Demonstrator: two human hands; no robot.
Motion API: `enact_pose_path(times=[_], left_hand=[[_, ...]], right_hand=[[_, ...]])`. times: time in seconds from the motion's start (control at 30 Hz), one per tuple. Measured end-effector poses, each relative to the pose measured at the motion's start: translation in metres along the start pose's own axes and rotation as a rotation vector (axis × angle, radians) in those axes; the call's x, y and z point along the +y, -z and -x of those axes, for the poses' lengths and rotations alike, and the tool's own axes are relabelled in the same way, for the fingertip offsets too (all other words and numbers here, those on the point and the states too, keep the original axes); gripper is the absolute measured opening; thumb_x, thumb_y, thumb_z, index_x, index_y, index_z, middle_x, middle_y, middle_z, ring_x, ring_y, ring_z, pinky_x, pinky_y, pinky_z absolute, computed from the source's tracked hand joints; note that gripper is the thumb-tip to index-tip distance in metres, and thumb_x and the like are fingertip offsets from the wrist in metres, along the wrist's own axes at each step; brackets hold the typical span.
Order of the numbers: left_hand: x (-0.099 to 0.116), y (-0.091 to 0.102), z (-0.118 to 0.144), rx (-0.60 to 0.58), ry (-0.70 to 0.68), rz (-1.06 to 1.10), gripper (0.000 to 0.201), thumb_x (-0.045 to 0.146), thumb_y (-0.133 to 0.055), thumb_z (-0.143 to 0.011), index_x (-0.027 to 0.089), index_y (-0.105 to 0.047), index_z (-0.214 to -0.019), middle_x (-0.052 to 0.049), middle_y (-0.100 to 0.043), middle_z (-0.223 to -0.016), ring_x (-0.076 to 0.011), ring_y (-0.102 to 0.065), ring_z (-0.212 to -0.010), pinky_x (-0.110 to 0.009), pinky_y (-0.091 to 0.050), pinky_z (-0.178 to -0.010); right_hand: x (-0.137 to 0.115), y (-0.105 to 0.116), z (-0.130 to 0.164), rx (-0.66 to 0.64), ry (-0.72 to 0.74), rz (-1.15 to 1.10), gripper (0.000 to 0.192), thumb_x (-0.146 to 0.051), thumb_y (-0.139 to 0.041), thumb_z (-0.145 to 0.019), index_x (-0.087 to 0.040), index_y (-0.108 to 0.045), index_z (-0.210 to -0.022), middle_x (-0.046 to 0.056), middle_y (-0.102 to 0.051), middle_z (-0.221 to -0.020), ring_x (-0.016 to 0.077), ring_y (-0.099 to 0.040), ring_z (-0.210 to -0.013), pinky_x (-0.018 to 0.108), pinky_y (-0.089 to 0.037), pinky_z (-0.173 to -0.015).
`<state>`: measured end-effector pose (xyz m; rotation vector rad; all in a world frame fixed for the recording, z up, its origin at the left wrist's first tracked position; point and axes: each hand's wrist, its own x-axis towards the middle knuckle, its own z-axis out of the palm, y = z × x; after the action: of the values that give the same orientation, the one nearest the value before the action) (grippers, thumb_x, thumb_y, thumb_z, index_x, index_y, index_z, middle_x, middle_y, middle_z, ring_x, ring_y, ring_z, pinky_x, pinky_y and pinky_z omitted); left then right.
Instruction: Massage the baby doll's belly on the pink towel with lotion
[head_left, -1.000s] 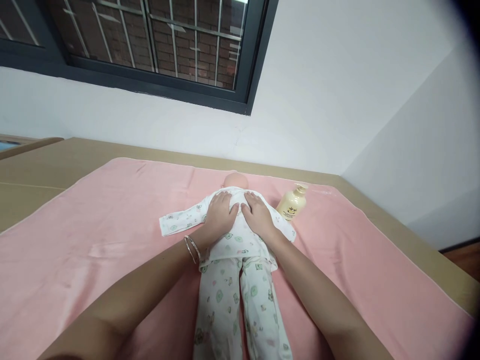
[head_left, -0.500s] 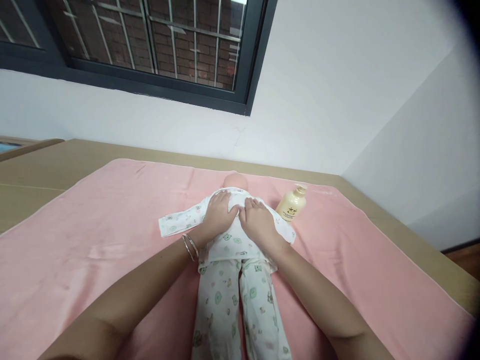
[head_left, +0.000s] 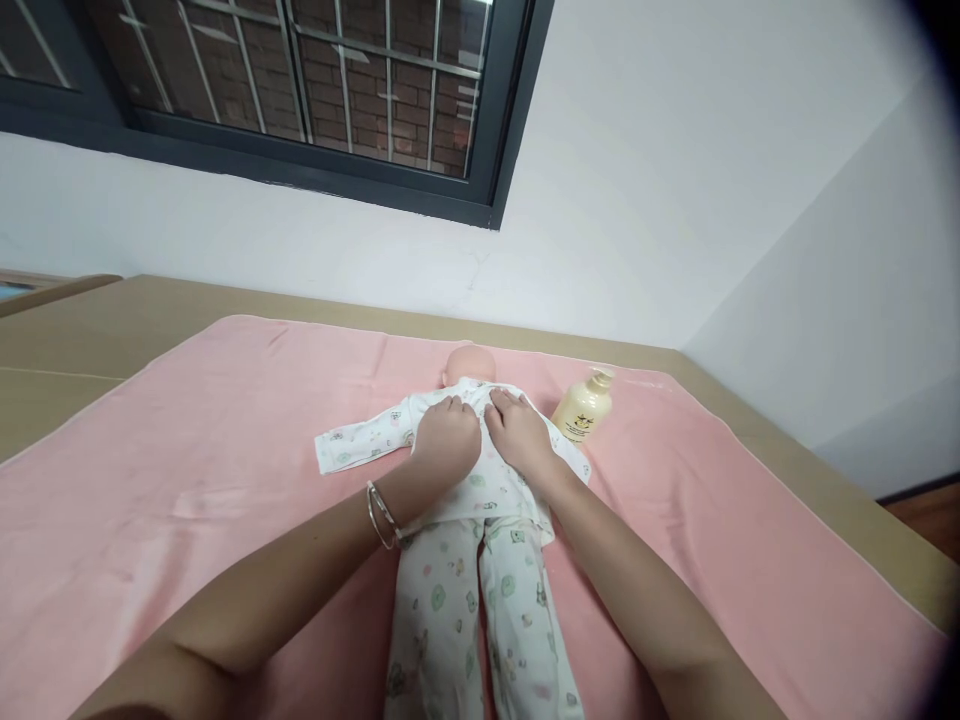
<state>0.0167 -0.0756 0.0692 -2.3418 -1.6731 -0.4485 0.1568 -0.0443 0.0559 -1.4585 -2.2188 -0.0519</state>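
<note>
A baby doll [head_left: 471, 365] lies stretched out on its towel, dressed in a white patterned top [head_left: 491, 490] and matching trousers [head_left: 442, 600]. My left hand [head_left: 448, 440] is curled closed over the upper body of the top; its fingertips are hidden, so whatever they may grip cannot be seen. Two thin silver bangles [head_left: 382, 515] circle that wrist. Beside it, my right hand [head_left: 519, 430] rests open on the top, palm down with fingers stretched toward the shoulder. One sleeve [head_left: 360, 443] extends out to the left. Which way the doll faces I cannot tell.
A pale yellow pump bottle [head_left: 583, 407] leans by the doll's right-hand sleeve. Beneath everything lies a pink towel [head_left: 225, 450] on a wooden surface [head_left: 172, 300]. Behind rise a white wall [head_left: 615, 200] and a dark-framed barred window [head_left: 487, 195].
My left hand has gone from lying flat to curled closed, shifting slightly toward me. My right hand stays on the top. More of the doll's head shows above the collar.
</note>
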Motion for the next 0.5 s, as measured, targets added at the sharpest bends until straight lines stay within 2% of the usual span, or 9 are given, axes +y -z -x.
enact_pose_path(times=[0.1,0.23,0.33,0.4,0.5], left_hand=[[0.005,0.0,0.005,-0.017,-0.038,-0.042,0.025,0.011,-0.044,-0.084,0.006,-0.067,-0.091,-0.019,-0.067,-0.092,-0.0294,-0.063,-0.094,-0.039,-0.046,-0.081],[-0.001,-0.001,0.001,0.028,-0.005,-0.017,0.025,0.016,-0.044,-0.085,0.011,-0.068,-0.079,-0.014,-0.067,-0.081,-0.0244,-0.063,-0.075,-0.035,-0.046,-0.066],[-0.005,0.0,-0.001,0.084,-0.029,-0.029,0.028,0.018,-0.043,-0.086,0.013,-0.068,-0.073,-0.013,-0.068,-0.077,-0.0251,-0.063,-0.075,-0.038,-0.047,-0.073],[-0.006,0.0,-0.003,0.105,-0.049,-0.035,0.031,0.019,-0.042,-0.087,0.013,-0.068,-0.073,-0.014,-0.068,-0.078,-0.0268,-0.064,-0.081,-0.04,-0.046,-0.08],[-0.013,-0.005,-0.009,0.094,0.009,0.026,0.032,0.024,-0.041,-0.089,0.009,-0.069,-0.087,-0.016,-0.07,-0.092,-0.0286,-0.063,-0.093,-0.041,-0.046,-0.088]], right_hand=[[0.006,-0.003,-0.003,0.017,0.017,-0.014,0.037,-0.025,-0.028,-0.098,-0.014,-0.06,-0.113,0.011,-0.065,-0.115,0.0221,-0.052,-0.118,0.035,-0.032,-0.105],[0.0,-0.006,0.001,0.029,0.023,0.033,0.04,-0.022,-0.027,-0.098,-0.009,-0.055,-0.123,0.014,-0.059,-0.127,0.0233,-0.047,-0.125,0.037,-0.028,-0.109],[-0.012,-0.001,0.009,0.012,-0.008,0.094,0.042,-0.023,-0.029,-0.097,-0.006,-0.055,-0.125,0.017,-0.058,-0.129,0.0254,-0.049,-0.124,0.039,-0.028,-0.109],[-0.022,0.004,0.016,0.001,-0.019,0.135,0.04,-0.023,-0.03,-0.097,-0.006,-0.059,-0.118,0.017,-0.061,-0.124,0.0264,-0.053,-0.119,0.039,-0.03,-0.107],[-0.033,0.011,0.025,0.002,0.017,0.187,0.036,-0.023,-0.032,-0.095,-0.009,-0.064,-0.105,0.016,-0.066,-0.111,0.0265,-0.059,-0.108,0.038,-0.036,-0.102]])
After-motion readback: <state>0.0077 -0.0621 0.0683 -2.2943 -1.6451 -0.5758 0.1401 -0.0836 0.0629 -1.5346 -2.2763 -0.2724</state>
